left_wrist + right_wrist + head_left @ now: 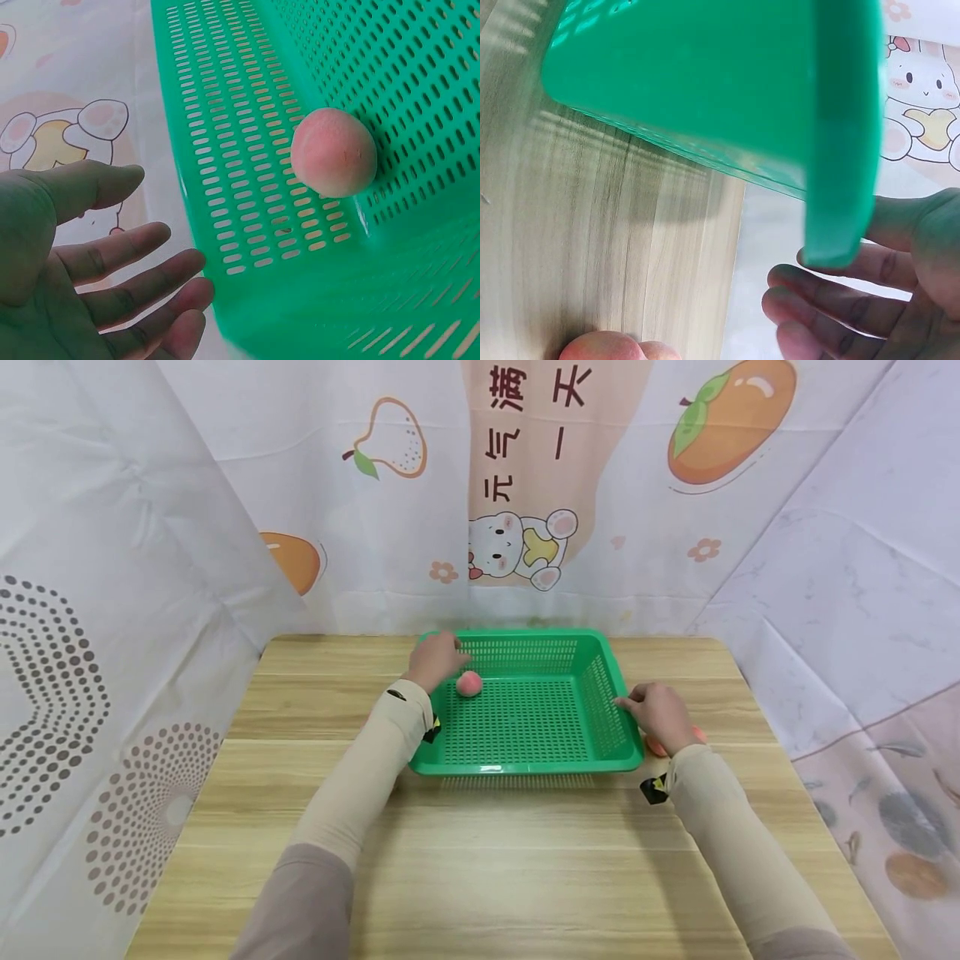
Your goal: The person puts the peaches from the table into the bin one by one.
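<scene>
We work at a light wooden table (525, 860) closed in by printed white curtains (112, 568). The small pink peach-like ball (468, 684) lies inside the green perforated plastic basket (525, 766), at its far left corner, a little above the middle of the head picture; in the left wrist view it (334, 152) rests against the slotted wall (225, 150). Our left hand (435, 658) is just beside it, over the rim, with fingers (142, 285) spread and relaxed, holding nothing. Our right hand (660, 714) touches the basket's right rim with straight fingers (832, 307), also holding nothing. A second peach-coloured ball (619, 346) lies on the table outside, just beside that hand, mostly hidden in the head view.

We judge that one ball is now put in, and the second is waiting. The next move, as we think, asks the right hand to curl around this ball and lift it over the wall.

At the top centre, the curtain has Chinese characters (536, 431), which we read as 元气满满一天, above a cartoon bear (517, 547). No brand is visible.
</scene>
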The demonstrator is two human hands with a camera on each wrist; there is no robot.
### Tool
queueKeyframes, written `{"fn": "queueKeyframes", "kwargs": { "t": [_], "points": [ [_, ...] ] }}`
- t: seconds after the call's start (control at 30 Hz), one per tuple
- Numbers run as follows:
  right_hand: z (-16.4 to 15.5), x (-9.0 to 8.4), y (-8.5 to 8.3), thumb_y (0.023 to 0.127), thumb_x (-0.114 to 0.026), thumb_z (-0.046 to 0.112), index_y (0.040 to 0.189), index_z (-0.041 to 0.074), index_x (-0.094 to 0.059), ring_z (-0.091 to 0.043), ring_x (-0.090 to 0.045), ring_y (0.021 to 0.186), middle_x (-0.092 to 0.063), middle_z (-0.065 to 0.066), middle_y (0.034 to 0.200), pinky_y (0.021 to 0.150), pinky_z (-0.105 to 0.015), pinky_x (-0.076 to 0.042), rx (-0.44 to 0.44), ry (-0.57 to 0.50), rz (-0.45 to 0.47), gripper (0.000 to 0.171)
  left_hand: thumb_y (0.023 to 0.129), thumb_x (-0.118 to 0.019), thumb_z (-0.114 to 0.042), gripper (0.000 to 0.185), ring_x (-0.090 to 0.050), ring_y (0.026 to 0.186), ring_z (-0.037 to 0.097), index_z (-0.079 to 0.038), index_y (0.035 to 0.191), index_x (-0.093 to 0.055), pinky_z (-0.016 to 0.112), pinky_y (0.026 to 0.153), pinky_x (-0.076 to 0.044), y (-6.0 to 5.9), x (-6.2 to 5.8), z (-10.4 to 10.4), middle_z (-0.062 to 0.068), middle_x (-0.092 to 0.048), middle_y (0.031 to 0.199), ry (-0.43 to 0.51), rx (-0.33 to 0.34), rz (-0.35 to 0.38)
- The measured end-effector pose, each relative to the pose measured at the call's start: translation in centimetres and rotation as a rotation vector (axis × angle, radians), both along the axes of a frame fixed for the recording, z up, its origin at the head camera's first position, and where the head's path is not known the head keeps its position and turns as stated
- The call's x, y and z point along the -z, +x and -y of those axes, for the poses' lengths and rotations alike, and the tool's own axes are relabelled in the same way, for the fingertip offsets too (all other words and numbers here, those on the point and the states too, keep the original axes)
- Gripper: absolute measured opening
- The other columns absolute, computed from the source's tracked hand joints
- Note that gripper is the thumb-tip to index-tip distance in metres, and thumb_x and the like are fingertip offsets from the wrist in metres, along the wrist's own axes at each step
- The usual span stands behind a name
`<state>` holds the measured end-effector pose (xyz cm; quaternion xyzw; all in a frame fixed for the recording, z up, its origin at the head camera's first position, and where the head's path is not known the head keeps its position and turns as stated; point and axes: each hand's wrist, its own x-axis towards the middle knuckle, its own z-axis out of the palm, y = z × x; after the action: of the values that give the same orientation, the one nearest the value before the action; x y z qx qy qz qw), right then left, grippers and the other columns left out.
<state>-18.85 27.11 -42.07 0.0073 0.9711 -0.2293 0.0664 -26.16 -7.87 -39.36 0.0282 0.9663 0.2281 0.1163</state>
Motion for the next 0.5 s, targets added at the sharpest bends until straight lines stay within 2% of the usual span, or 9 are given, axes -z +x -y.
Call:
{"fn": "queueKeyframes", "kwargs": {
  "t": [0.27, 0.5],
  "points": [
    [0.1, 0.0, 0.1, 0.098, -0.06, 0.028, 0.097, -0.006, -0.07, -0.028, -0.059, 0.076, -0.07, -0.018, 0.087, 0.069, -0.04, -0.049, 0.017, -0.009, 0.01, 0.035, 0.096, -0.06, -0.035, 0.044, -0.059, 0.12, 0.03, -0.007, 0.13, -0.061, 0.045, 0.093, -0.051, 0.1, -0.3, 0.8, 0.008, -0.062, 0.133, -0.015, 0.002, -0.013],
    [0.1, 0.1, 0.3, 0.098, -0.059, 0.03, 0.099, -0.005, -0.07, -0.026, -0.058, 0.075, -0.07, -0.018, 0.088, 0.068, -0.036, -0.048, 0.039, -0.031, 0.023, 0.037, 0.096, -0.061, -0.035, 0.044, -0.06, 0.117, 0.03, -0.005, 0.128, -0.062, 0.044, 0.089, -0.053, 0.2, -0.2, 1.4, 0.009, -0.063, 0.132, -0.007, 0.02, -0.031]
  ]
}}
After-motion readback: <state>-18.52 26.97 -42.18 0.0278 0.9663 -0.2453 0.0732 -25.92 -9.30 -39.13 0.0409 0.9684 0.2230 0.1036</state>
